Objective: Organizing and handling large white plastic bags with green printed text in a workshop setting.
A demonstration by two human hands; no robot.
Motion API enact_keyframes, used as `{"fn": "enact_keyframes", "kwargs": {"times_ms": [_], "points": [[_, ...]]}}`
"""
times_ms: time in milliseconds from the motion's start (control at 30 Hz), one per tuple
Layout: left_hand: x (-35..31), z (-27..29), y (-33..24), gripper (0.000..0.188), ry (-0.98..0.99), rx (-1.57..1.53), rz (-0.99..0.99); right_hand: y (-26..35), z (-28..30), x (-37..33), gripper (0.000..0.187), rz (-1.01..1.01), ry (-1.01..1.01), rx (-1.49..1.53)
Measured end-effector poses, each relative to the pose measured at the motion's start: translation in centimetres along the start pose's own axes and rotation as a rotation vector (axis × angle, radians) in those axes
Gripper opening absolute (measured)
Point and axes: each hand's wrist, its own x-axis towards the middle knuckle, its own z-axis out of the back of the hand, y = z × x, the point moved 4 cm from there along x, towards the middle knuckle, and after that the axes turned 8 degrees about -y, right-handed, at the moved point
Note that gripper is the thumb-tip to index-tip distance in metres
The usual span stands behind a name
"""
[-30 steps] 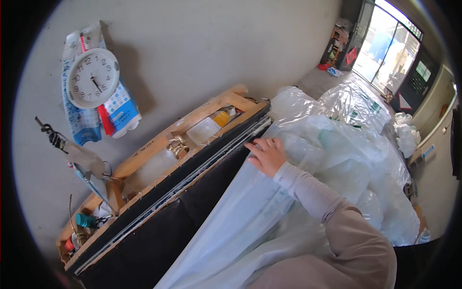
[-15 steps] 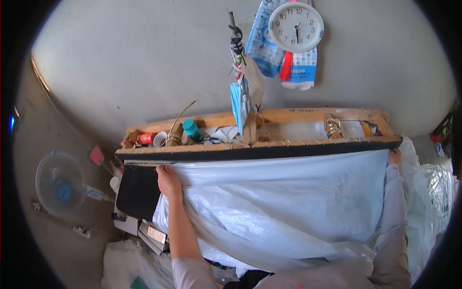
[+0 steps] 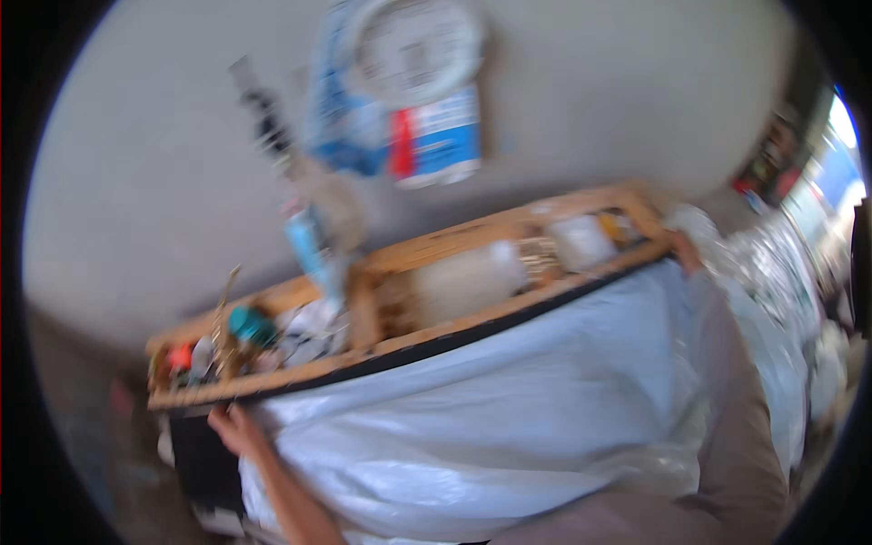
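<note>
A large white plastic sheet (image 3: 490, 391) hangs spread in front of a long wooden frame (image 3: 454, 252), just below the frame's black front strip (image 3: 472, 325). At the sheet's upper left corner, my left hand (image 3: 234, 429) is closed on its edge, beside a black panel (image 3: 207, 461). My right hand (image 3: 686, 252) grips the upper right corner, close to the right end of the frame. Motion smears the picture, so the fingertips are not sharp.
Inside the frame lie a teal-capped container (image 3: 251, 325), crumpled white scraps (image 3: 313, 334) and a cord-wrapped crosspiece (image 3: 540, 261). A blue mask (image 3: 312, 250) hangs from a hook on the wall. Above is a round white clock (image 3: 416, 50). Clear plastic (image 3: 758, 291) bunches at the right.
The view has turned to the right, so the frame now slants up toward the right. Both hands stay at the sheet's upper corners.
</note>
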Motion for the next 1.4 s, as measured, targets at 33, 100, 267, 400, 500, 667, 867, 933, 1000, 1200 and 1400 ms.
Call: {"fn": "enact_keyframes", "kwargs": {"times_ms": [33, 100, 267, 400, 500, 667, 867, 933, 1000, 1200, 1400], "points": [[0.4, 3.1, 0.6, 0.026, -0.034, 0.054, -0.066, 9.5, -4.4, -1.0, 0.043, -0.635, -0.044, 0.444], [-0.8, 2.7, -1.1, 0.026, 0.002, 0.110, -0.136, 11.0, 0.6, -2.2, 0.052, -0.621, 0.008, 0.200], [-1.1, 11.5, -8.2, 0.034, -0.431, -0.533, -0.321, 17.7, 3.2, -9.0, 0.055, -0.355, -0.185, 0.336], [-3.8, 15.7, -15.7, 0.031, -0.140, -0.259, -0.543, 23.3, 1.3, -7.8, 0.046, -0.308, -0.155, 0.533], [-20.6, 8.8, -22.9, 0.014, 0.808, 0.246, -1.103, 21.4, 4.1, -10.7, 0.027, -0.412, -0.228, 0.398], [-11.8, 15.1, -4.8, 0.031, 0.525, 0.771, -0.490, 35.9, 2.8, -18.8, 0.011, 0.120, 0.141, 0.739], [-13.8, 15.1, -12.7, 0.048, 0.506, 0.356, -0.540, 45.9, 2.1, -25.5, 0.031, -0.274, 0.165, 0.995], [-24.5, 11.1, -25.3, 0.045, 0.854, -0.046, -0.715, 45.3, 2.3, -24.9, 0.033, -0.111, 0.144, 0.832], [-33.9, 8.8, -28.6, 0.025, 1.047, -0.128, -0.897, 45.3, 4.4, -22.3, 0.036, 0.333, 0.067, 0.406], [-30.5, 9.8, -17.8, 0.007, 0.920, -0.231, -0.328, 24.3, 10.1, -17.9, 0.028, -0.008, -0.093, -0.668], [-8.5, 13.7, -1.7, 0.016, 0.230, 0.676, -0.302, 39.6, 5.3, -22.5, 0.032, 0.291, 0.040, -0.128]]}}
